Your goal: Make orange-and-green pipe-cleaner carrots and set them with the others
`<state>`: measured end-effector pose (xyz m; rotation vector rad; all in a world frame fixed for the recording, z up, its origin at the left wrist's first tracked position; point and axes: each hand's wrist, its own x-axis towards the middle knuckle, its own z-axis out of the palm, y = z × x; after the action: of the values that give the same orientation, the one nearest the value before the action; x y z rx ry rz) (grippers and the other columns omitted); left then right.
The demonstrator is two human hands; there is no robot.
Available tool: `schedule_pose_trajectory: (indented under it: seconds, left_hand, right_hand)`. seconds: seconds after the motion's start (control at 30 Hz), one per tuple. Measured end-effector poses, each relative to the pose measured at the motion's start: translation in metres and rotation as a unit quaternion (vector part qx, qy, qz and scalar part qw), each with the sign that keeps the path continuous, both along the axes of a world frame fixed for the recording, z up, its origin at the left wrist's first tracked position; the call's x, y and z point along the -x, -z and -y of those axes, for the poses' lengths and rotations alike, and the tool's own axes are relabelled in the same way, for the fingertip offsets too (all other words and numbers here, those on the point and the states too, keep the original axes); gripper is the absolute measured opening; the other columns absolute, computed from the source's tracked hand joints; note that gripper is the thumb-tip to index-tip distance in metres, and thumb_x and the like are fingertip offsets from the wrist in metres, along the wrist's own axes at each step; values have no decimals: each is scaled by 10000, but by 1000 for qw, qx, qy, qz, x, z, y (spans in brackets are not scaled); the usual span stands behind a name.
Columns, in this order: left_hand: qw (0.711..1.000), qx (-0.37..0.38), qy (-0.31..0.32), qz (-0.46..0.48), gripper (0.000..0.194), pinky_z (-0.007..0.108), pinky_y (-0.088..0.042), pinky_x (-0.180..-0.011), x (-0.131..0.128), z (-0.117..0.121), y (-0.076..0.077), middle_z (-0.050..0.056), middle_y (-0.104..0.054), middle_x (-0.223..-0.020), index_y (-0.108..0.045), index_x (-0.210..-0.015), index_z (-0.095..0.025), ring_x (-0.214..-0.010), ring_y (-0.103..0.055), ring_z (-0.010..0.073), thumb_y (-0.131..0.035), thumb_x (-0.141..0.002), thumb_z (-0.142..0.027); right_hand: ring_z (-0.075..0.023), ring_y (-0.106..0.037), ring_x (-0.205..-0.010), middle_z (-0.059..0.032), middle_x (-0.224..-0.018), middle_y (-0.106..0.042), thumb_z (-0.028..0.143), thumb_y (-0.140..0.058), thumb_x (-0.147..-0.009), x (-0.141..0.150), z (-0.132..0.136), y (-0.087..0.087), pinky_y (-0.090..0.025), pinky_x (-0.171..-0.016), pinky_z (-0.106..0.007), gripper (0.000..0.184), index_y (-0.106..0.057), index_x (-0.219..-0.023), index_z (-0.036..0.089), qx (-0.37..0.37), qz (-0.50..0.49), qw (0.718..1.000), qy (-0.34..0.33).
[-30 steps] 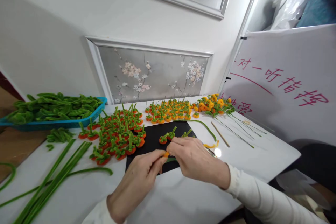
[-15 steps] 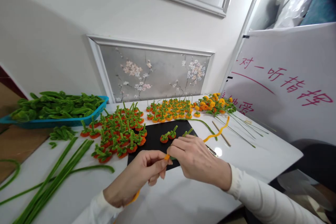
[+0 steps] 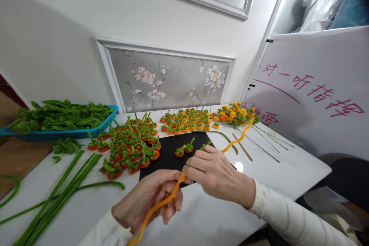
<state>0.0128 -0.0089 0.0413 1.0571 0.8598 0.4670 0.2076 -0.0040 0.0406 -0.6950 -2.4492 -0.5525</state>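
My left hand (image 3: 150,200) and my right hand (image 3: 215,175) meet low in the middle, over the front edge of a black mat (image 3: 173,150). Both pinch an orange pipe cleaner (image 3: 157,209). One end of it trails down past my left wrist; the other rises to the upper right behind my right hand. Between the fingertips a bit of green stem shows, too small to make out. Two small orange-and-green pieces (image 3: 184,149) lie on the mat just beyond my hands.
Several orange pieces with green stems (image 3: 128,148) crowd the white table (image 3: 288,169) at left; yellow ones (image 3: 187,121) lie behind. A blue tray (image 3: 62,133) holds green leaves. Long green pipe cleaners (image 3: 57,196) lie front left. A lettered white board (image 3: 314,92) stands right.
The orange pipe cleaner has been drawn through my fingers: its tail now hangs long below my left hand, and its far end has lifted toward the upper right.
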Motion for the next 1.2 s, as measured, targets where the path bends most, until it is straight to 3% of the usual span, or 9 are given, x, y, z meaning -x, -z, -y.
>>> schedule_pose_trajectory:
  seconds: [0.2, 0.43, 0.6, 0.8, 0.87, 0.97, 1.03, 1.1, 1.2]
  left_hand:
    - [993, 80, 5, 91, 261, 119, -214, -270, 3, 0, 14, -53, -511, -414, -598, -764, -165, -266, -273, 24, -636, -767, -424]
    - [990, 67, 17, 125, 291, 108, -172, -268, 1, -1, 14, -63, -526, -485, -521, -677, -170, -269, -241, -10, -713, -727, -383]
    - [996, -88, 17, 6, 189, 130, -208, -285, -2, -2, 9, -36, -581, -504, -554, -718, -153, -257, -316, 6, -612, -789, -319]
    - [947, -275, -18, -164, 186, 142, -221, -310, -8, 3, 17, -74, -504, -425, -513, -644, -169, -282, -315, 31, -492, -817, -232]
    - [961, -231, -7, -151, 228, 146, -201, -309, -7, 3, 19, -73, -497, -418, -504, -629, -168, -279, -306, 29, -518, -822, -288]
    - [997, -51, 25, -51, 304, 148, -170, -304, -3, 2, 17, -83, -459, -412, -516, -627, -162, -273, -255, 14, -604, -780, -410]
    - [999, 51, 3, 16, 347, 134, -156, -304, -2, 1, 16, -94, -433, -416, -520, -636, -161, -284, -229, 3, -677, -718, -460]
    - [994, 91, -16, 61, 386, 124, -165, -299, -3, 2, 17, -88, -449, -430, -510, -634, -162, -287, -257, 0, -725, -673, -481]
    - [992, 77, -17, 99, 391, 117, -247, -305, -6, 6, 19, -54, -523, -489, -504, -630, -159, -305, -380, 13, -754, -668, -458]
  right_hand:
    - [-133, -458, -715, -21, -848, -628, 167, -366, -975, -5, 2, -8, -249, -617, -314, 230, -590, -924, 179, -58, 28, 997, -30]
    - [-125, -458, -714, -10, -893, -628, 154, -398, -961, -7, 1, -6, -250, -607, -314, 209, -590, -889, 193, -79, 30, 996, -26]
    - [-128, -432, -677, -8, -832, -623, 162, -407, -958, -5, 1, -4, -239, -590, -318, 221, -605, -866, 189, -79, 40, 996, -25]
    - [-134, -427, -679, -12, -811, -598, 157, -444, -942, -3, 2, 5, -240, -589, -320, 195, -611, -842, 165, -97, 73, 992, -42]
    - [-136, -431, -687, -14, -832, -601, 162, -459, -936, -4, 2, 8, -249, -595, -320, 180, -613, -843, 161, -101, 77, 991, -46]
    - [-133, -431, -682, -6, -843, -608, 171, -487, -922, -6, 1, 7, -255, -590, -317, 146, -615, -853, 163, -105, 66, 991, -51]
    - [-129, -438, -689, -4, -868, -616, 177, -507, -912, -9, 0, 4, -258, -587, -312, 119, -616, -863, 167, -119, 56, 990, -58]
    - [-124, -448, -705, -4, -911, -622, 176, -522, -904, -11, 0, 1, -266, -592, -307, 98, -618, -886, 173, -137, 49, 987, -68]
    - [-118, -451, -713, 0, -947, -623, 167, -533, -893, -13, 1, -1, -270, -591, -300, 100, -626, -928, 181, -151, 41, 984, -81]
